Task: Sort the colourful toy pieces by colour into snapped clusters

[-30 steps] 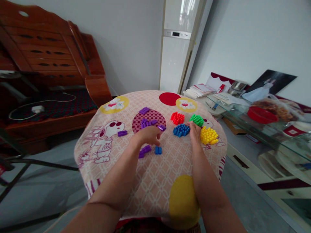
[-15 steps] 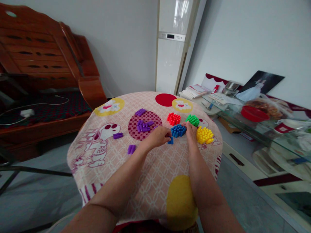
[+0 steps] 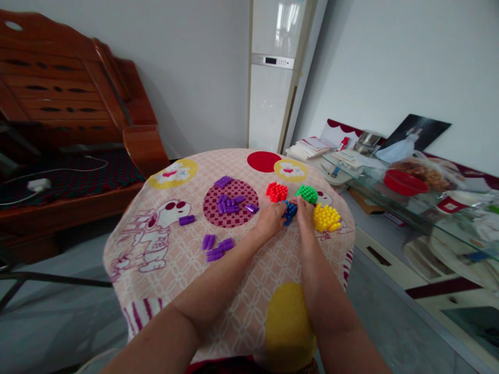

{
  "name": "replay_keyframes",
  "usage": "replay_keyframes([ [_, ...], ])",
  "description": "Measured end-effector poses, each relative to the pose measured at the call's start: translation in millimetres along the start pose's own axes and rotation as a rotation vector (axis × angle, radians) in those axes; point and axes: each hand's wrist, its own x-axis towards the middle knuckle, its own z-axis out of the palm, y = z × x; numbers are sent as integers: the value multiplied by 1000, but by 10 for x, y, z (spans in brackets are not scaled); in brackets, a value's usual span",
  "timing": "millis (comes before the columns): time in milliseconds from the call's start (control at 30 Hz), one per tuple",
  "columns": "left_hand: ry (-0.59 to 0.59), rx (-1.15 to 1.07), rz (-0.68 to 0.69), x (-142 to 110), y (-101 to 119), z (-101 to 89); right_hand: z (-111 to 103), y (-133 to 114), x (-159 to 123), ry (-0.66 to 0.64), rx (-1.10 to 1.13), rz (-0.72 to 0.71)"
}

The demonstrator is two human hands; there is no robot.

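Observation:
A cluster of small blue peg-shaped plastic pieces (image 3: 289, 210) stands upright on the round table, between my two hands. My left hand (image 3: 272, 217) presses against its left side with curled fingers, the fingertips partly hidden by the pieces. On the right side, my right hand (image 3: 305, 209) grips the cluster, fingers bent and mostly out of sight. Close behind stand a red cluster (image 3: 277, 191) and a green cluster (image 3: 307, 194) of like pieces. A yellow cluster (image 3: 326, 217) is just right of my right hand.
Loose purple pieces (image 3: 230, 203) lie on the left half of the patterned tablecloth (image 3: 249, 270), with several more (image 3: 214, 253) near my left forearm. A glass-topped cabinet (image 3: 413, 208) holding papers and a red bowl (image 3: 405, 182) runs along the right. A wooden bench (image 3: 58, 93) stands left.
My left hand has moved right with a few blue pieces and now meets the blue cluster. Purple pieces formerly behind my left arm have come into view. My right hand stays beside the cluster.

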Motion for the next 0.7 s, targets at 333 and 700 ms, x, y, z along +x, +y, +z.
replay_keyframes([
  [333, 161, 153, -295, -92, -629, -417, 4, -34, -26, 3, -21, 46],
  [700, 24, 145, -341, -110, -740, -287, -40, -306, -185, 133, -227, -164],
])
